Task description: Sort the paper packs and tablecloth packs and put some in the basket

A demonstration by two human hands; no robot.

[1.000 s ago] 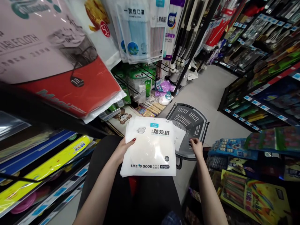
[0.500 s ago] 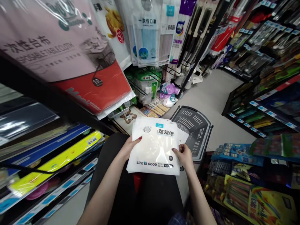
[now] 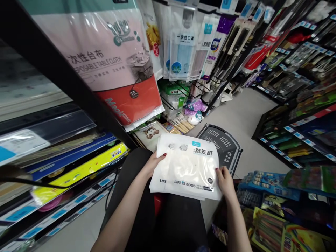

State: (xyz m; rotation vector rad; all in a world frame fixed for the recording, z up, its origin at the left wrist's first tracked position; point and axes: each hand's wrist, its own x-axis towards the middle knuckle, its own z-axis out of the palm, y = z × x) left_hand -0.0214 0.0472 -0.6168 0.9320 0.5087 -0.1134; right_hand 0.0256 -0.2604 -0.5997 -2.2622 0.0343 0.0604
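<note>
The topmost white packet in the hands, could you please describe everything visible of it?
The topmost packet is flat, white, squarish and glossy like plastic film, printed with a blue label, a line drawing, dark lettering including LIFE IS GOOD, and a round mark. Slightly turned above the lap, it overlaps another packet. The right hand grips its right edge; the left hand holds the packet beneath.

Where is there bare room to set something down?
Bare floor shows between the dark basket and right-hand shelves, also between left-hand shelves and left leg. Crowded: those shelves, and above the lap, where white packets fan out.
</note>
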